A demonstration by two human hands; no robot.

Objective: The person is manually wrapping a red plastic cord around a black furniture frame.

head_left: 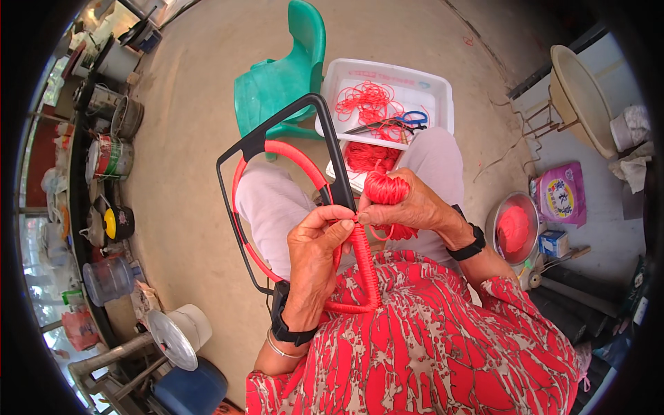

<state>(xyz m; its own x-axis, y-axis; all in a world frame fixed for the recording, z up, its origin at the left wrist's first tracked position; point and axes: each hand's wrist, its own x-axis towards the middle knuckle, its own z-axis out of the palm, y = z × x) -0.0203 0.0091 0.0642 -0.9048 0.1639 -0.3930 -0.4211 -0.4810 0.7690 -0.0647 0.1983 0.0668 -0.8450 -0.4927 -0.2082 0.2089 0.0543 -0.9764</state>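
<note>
A black tubular frame (335, 155) rests across my lap, its near bars wound tightly with red cord (366, 273). Thumb and forefinger of my left hand (312, 252) pinch the bar where the winding meets bare black tube. My right hand (423, 205) is closed round a small bundle of red cord (386, 188), its fingertips meeting the left ones at that same spot. A red-wrapped curved piece (294, 153) with black gaps runs inside the frame. More loose red cord hangs below my right hand, partly hidden by it.
Ahead stands a white tray (443, 104) with tangled red cord and blue-handled scissors (413, 119); a second container below holds more cord. A green plastic chair (266, 97) is beside it. At right sits a metal basin (492, 225); at left, pots and a water jug (109, 280).
</note>
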